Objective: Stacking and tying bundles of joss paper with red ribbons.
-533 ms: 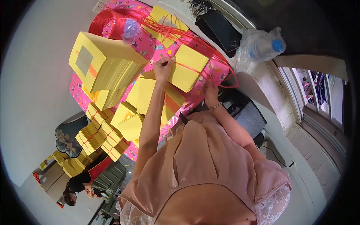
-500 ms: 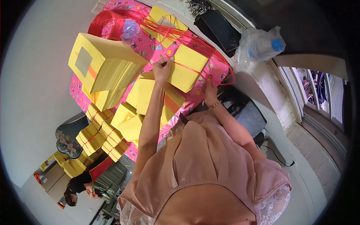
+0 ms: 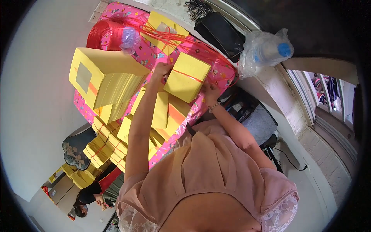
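Observation:
A rectangular stack of yellow paper point(image 3: 186, 86) lies in front of me on a pink patterned cover, and a red plastic string point(image 3: 187, 74) runs across its top. At the stack's left edge my left hand point(image 3: 162, 69) is closed, its fingers pinched at one end of the string. My right hand point(image 3: 211, 92), with a beaded bracelet at the wrist, is by the right edge, fingers bent in where the string comes off the stack. The fingertips of both hands are partly hidden. More flat yellow paper point(image 3: 160, 108) lies under my left forearm.
A tall yellow stack point(image 3: 119, 85) leans at the left, with tied yellow bundles point(image 3: 98, 149) below it. A red string coil point(image 3: 104, 35) and loose strands lie at the far side. A bagged bottle point(image 3: 270, 50) stands far right. Another person point(image 3: 91, 195) works at lower left.
My right hand has moved left, closer against the stack's right edge. My left hand stays at the left edge. The whole view has shifted slightly.

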A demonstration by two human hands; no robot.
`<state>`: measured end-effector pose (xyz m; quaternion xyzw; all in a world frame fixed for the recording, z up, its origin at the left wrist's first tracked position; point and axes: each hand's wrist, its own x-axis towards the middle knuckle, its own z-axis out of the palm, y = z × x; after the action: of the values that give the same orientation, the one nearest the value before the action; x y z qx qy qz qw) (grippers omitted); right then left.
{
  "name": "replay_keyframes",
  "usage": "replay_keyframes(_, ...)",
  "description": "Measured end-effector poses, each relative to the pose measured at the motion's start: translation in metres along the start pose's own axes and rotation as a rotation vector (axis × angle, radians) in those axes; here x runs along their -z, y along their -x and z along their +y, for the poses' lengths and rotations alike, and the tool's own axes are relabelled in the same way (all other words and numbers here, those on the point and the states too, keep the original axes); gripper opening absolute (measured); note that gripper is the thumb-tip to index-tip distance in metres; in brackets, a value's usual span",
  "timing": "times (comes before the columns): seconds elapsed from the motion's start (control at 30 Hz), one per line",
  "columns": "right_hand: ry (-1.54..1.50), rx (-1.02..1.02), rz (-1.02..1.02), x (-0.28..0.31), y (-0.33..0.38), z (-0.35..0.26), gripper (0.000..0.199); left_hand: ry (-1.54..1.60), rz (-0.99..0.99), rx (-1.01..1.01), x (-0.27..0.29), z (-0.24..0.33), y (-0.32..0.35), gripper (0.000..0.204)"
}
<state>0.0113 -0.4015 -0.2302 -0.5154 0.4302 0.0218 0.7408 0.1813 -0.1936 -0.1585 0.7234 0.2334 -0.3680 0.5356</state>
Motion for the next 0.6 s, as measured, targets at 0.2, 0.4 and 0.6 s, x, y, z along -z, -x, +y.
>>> replay_keyframes(0.2,-0.077,-0.014,-0.011,-0.009,0.006,-0.008,0.027,-0.573,0.036,-0.123,0.000,-0.033,-0.044,0.044)
replay_keyframes(0.4,0.058,-0.054,0.044,-0.002,0.000,-0.008,0.028,-0.712,0.056,-0.125,-0.018,-0.028,-0.038,0.049)
replay_keyframes(0.6,0.138,-0.063,0.044,-0.013,-0.004,0.000,0.032,-0.329,0.014,-0.146,-0.009,-0.056,-0.037,0.036)
